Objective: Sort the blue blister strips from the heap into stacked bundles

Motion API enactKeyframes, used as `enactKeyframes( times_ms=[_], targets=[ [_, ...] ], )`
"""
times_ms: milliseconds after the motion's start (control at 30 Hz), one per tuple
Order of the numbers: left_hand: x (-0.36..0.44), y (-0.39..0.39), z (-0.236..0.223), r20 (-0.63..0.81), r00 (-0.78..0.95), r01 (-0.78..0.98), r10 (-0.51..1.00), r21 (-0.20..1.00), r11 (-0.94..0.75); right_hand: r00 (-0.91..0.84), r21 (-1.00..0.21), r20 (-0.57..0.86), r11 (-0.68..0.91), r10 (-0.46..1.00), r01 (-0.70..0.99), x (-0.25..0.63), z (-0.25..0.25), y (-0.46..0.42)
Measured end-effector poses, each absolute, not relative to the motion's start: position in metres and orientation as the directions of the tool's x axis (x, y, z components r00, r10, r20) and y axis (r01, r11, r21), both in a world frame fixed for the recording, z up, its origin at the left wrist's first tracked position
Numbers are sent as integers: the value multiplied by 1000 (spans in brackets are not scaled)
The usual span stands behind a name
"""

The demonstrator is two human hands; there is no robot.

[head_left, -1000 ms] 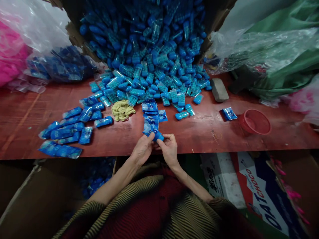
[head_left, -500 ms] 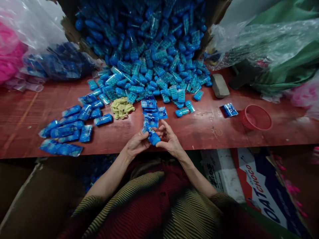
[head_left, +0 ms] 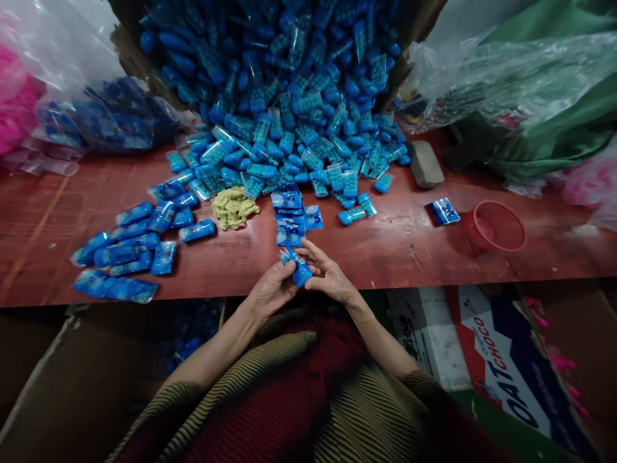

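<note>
A small blue bottle in a printed blue wrapper (head_left: 299, 270) is tilted between my two hands over the table's front edge. My left hand (head_left: 274, 287) is closed on it from the left, thumb along the wrapper. My right hand (head_left: 332, 278) holds it from the right, thumb near the rounded blue end and fingers behind. Just beyond my fingertips lie several flat blue printed wrappers (head_left: 290, 222), overlapping one another. Left of these sits a crumpled yellow cloth-like piece (head_left: 234, 207). Farther left is a group of wrapped blue bottles (head_left: 128, 251).
A heap of clear bottles with blue caps and beads (head_left: 289, 138) spills from a torn carton. To the right are a grey block (head_left: 426, 164), a blue packet stack (head_left: 444, 211) and a red basket (head_left: 496, 226). Printed cartons (head_left: 501, 366) stand below the red table (head_left: 385, 257).
The wrapped bottle has turned from lying nearly level to a steeper tilt, its rounded end toward me. My right fingers lifted away from it, then came back in around it.
</note>
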State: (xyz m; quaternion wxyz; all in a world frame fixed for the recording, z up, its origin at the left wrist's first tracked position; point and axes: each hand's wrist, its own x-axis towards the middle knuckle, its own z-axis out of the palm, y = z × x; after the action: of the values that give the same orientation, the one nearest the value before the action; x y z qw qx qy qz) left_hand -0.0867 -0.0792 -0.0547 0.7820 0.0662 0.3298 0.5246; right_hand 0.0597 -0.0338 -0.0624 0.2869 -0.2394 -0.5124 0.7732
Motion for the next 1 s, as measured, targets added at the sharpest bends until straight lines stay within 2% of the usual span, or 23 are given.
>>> enactKeyframes(
  times_ms=[267, 600, 900, 1000],
  targets=[
    [-74, -81, -44, -517, 72, -770, 853, 515, 377, -700, -941, -72, -281, 711, -188, 60, -66, -35],
    [-77, -79, -35, -509, 119, -785, 852, 477, 395, -602, -973, 4, -135, 799, -186, 58, -74, -33],
    [-70, -87, -42, -513, 33, -804, 858, 496, 328, -517, -995, -86, -102, 852, -4, 47, -72, -51],
    [-90, -88, -34, -549, -40, -823, 835, 492, 283, -564, -999, -23, -32, 825, -6, 43, -69, -51]
  ],
)
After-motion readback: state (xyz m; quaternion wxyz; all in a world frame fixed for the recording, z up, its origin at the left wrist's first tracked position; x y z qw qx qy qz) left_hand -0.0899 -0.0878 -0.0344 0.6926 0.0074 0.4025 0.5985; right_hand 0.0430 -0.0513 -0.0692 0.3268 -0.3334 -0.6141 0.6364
